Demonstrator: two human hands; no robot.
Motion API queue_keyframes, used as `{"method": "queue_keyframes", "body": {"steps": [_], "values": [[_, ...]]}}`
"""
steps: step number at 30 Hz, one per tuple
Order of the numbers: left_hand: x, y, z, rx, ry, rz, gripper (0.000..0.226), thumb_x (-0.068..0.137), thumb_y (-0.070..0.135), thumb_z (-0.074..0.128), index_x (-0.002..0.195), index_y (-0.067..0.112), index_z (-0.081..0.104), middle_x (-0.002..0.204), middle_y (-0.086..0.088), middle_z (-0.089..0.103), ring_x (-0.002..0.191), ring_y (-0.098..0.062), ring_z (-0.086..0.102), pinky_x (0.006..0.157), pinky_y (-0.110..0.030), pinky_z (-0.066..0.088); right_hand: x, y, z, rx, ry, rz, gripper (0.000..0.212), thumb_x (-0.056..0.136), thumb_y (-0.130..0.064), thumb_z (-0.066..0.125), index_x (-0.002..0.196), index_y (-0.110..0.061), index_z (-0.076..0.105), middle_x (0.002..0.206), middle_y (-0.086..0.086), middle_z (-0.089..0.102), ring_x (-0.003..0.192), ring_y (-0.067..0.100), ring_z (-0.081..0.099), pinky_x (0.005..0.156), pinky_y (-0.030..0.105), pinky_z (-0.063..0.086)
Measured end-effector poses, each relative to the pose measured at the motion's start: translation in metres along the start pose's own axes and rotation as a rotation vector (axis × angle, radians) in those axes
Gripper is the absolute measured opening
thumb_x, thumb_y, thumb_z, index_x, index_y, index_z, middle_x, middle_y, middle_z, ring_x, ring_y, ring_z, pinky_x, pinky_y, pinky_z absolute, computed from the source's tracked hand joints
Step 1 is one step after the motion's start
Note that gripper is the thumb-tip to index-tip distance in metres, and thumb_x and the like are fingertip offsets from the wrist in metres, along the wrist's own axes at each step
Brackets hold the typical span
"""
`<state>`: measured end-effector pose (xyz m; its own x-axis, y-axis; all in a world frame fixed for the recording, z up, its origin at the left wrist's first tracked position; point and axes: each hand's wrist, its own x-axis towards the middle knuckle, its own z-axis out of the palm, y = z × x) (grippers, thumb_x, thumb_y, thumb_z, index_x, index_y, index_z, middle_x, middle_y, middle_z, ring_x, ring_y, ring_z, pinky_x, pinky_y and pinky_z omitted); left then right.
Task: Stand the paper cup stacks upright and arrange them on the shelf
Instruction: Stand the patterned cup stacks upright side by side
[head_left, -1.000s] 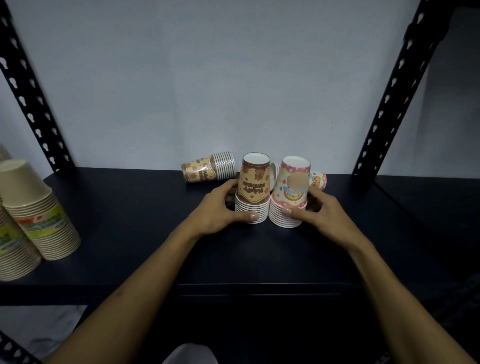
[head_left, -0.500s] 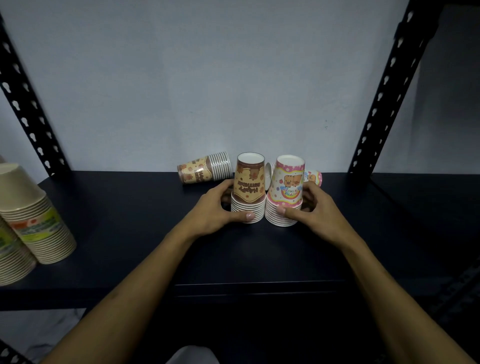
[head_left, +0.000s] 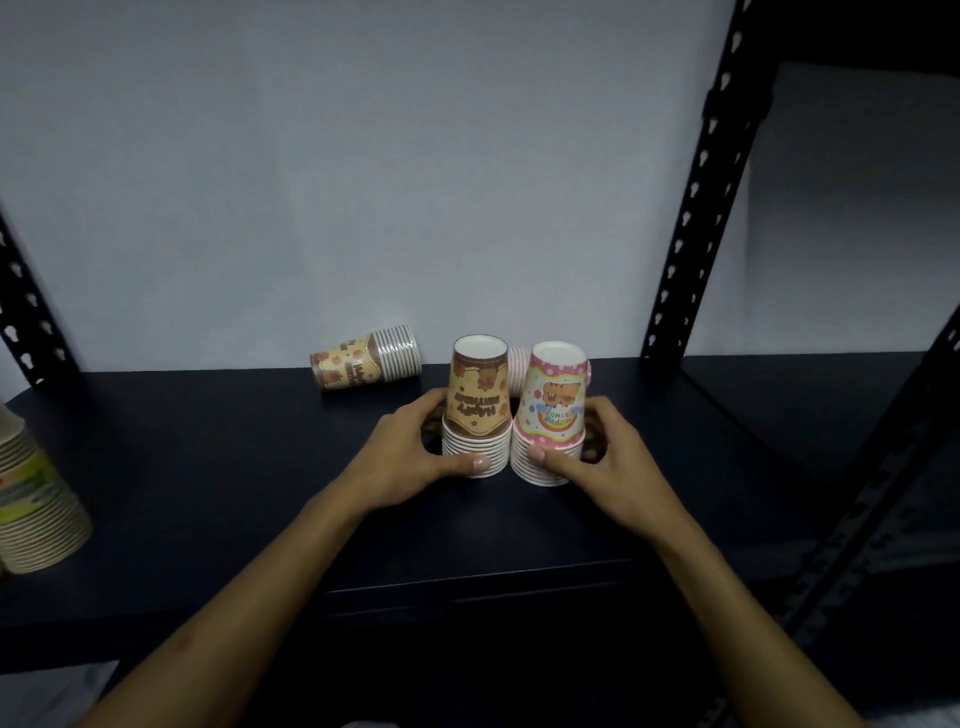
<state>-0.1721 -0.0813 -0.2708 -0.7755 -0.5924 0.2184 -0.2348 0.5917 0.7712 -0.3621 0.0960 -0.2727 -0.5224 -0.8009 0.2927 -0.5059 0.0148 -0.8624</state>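
Note:
Two cup stacks stand mouth-down side by side in the middle of the dark shelf (head_left: 208, 467). My left hand (head_left: 410, 457) wraps the base of the brown and yellow stack (head_left: 478, 400). My right hand (head_left: 602, 462) wraps the base of the pink stack (head_left: 553, 410). The two stacks touch each other. A second brown and yellow stack (head_left: 363, 364) lies on its side behind them to the left. Another pink stack (head_left: 518, 366) lies behind the standing pair, mostly hidden.
Taller beige cup stacks with green print (head_left: 36, 499) stand at the shelf's left edge. Black perforated uprights rise at the left (head_left: 26, 317) and right (head_left: 696, 208). A pale wall closes the back. The shelf's front edge runs below my wrists.
Both hands have stayed on the two upright stacks and pressed them closer together. The camera view has shifted slightly; the lying stacks have not moved.

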Motion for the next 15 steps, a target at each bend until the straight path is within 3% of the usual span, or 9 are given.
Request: {"method": "queue_keyframes", "body": {"steps": [5, 7, 10, 15], "values": [[-0.003, 0.026, 0.033, 0.027, -0.007, 0.061, 0.068, 0.071, 0.044, 0.089, 0.13, 0.037, 0.057, 0.111, 0.022, 0.065, 0.102, 0.005, 0.064, 0.087, -0.012, 0.05, -0.023, 0.007, -0.031, -0.038, 0.055, 0.046, 0.058, 0.076, -0.033, 0.088, 0.124, -0.023, 0.058, 0.116, -0.012, 0.072, 0.101, -0.005, 0.069, 0.084, 0.015, 0.056], [0.004, 0.036, 0.048, 0.064, 0.003, 0.095, 0.072, 0.07, 0.049, 0.088, 0.134, 0.04, 0.057, 0.115, 0.013, 0.057, 0.104, -0.005, 0.059, 0.089, -0.02, 0.049, -0.03, 0.01, -0.048, -0.041, 0.078, 0.064, 0.059, 0.075, -0.033, 0.087, 0.125, -0.021, 0.059, 0.117, -0.01, 0.073, 0.102, -0.002, 0.07, 0.087, 0.018, 0.056], [0.021, 0.049, 0.074, 0.049, -0.027, 0.113, 0.073, 0.065, 0.049, 0.088, 0.131, 0.04, 0.06, 0.114, 0.006, 0.06, 0.098, -0.009, 0.062, 0.09, -0.028, 0.051, -0.038, 0.015, -0.075, -0.076, 0.111, 0.085, 0.069, 0.068, -0.046, 0.083, 0.129, -0.021, 0.059, 0.118, -0.011, 0.072, 0.107, 0.003, 0.069, 0.095, 0.026, 0.054], [0.057, 0.073, 0.115, 0.078, -0.032, 0.119, 0.079, 0.062, 0.049, 0.089, 0.133, 0.031, 0.06, 0.129, 0.005, 0.063, 0.119, -0.016, 0.061, 0.104, -0.042, 0.051, -0.036, 0.028, -0.106, -0.132, 0.22, 0.148, 0.061, 0.077, -0.031, 0.086, 0.13, -0.019, 0.056, 0.118, -0.008, 0.069, 0.102, 0.001, 0.066, 0.088, 0.024, 0.053]]}}
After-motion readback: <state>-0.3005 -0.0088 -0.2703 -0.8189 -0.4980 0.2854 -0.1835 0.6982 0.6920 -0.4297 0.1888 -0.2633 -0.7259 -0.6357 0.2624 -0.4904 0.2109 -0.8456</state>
